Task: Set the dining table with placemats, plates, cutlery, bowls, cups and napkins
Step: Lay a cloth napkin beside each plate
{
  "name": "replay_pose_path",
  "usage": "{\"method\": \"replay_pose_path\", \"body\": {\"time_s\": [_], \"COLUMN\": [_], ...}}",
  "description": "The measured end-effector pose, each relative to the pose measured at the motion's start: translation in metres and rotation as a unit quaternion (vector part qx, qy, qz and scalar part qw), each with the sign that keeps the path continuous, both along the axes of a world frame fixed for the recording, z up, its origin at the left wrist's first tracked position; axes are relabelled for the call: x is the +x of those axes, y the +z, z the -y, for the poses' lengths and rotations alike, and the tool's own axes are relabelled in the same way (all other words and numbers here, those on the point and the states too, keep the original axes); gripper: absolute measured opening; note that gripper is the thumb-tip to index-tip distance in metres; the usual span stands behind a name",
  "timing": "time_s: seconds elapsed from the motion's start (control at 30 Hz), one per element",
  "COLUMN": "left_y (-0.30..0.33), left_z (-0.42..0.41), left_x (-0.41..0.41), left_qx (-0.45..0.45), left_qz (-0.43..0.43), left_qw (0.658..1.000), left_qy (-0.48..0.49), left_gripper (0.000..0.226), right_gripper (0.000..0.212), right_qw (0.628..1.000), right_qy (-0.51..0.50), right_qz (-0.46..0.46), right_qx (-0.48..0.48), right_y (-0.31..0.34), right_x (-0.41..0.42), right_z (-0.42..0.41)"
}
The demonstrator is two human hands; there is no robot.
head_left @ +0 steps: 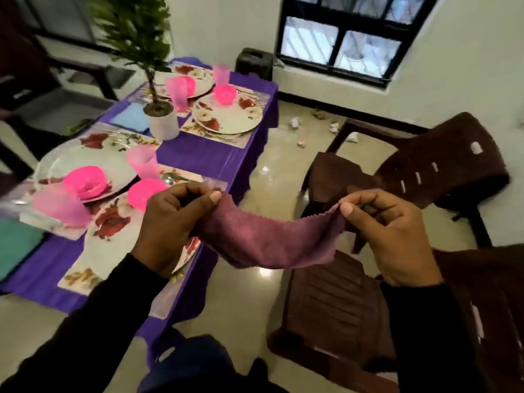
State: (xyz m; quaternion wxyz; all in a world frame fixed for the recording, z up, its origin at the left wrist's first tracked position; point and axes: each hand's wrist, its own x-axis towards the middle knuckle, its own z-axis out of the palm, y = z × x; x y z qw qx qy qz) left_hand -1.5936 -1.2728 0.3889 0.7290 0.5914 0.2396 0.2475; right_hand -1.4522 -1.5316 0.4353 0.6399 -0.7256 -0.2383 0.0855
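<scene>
A purple cloth napkin (266, 236) hangs stretched between my hands, beside the table's near right corner. My left hand (173, 222) pinches its left corner and my right hand (388, 234) pinches its right corner. The table (209, 157) has a purple cover and holds floral placemats, white floral plates (226, 116), pink bowls (225, 93) and pink cups (143, 161). A light blue napkin (130, 117) and a teal napkin (17, 245) lie on the table. The nearest plate (113, 239) is partly hidden behind my left hand.
A small tree in a white pot (163, 123) stands mid-table. Two dark brown plastic chairs (425, 168) stand to the right, one close under my right arm. Crumpled paper scraps (295, 121) lie on the floor near the window wall.
</scene>
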Motion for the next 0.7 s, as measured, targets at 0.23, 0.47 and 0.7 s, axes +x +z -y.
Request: {"method": "replay_pose_path", "body": {"time_s": [0.23,0.47,0.7], "left_y": [0.001,0.013,0.007], "left_z": [-0.02,-0.032,-0.051], "left_x": [-0.036,-0.018,-0.011], "left_qx": [-0.003,-0.002,-0.032], "left_qz": [-0.014,0.012,0.034], "left_qw": [0.993,0.984,0.979], "left_qy": [0.117,0.18,0.197], "left_gripper": [0.047,0.015,0.007], "right_gripper": [0.015,0.019,0.014], "right_qw": [0.983,0.958,0.902], "right_qy": [0.169,0.282,0.427], "right_qz": [-0.053,-0.042,-0.047], "right_qx": [0.044,0.026,-0.043], "right_y": [-0.005,-0.003,0.006], "right_x": [0.054,0.062,0.081], "right_z": [-0.073,-0.163,-0.22]}}
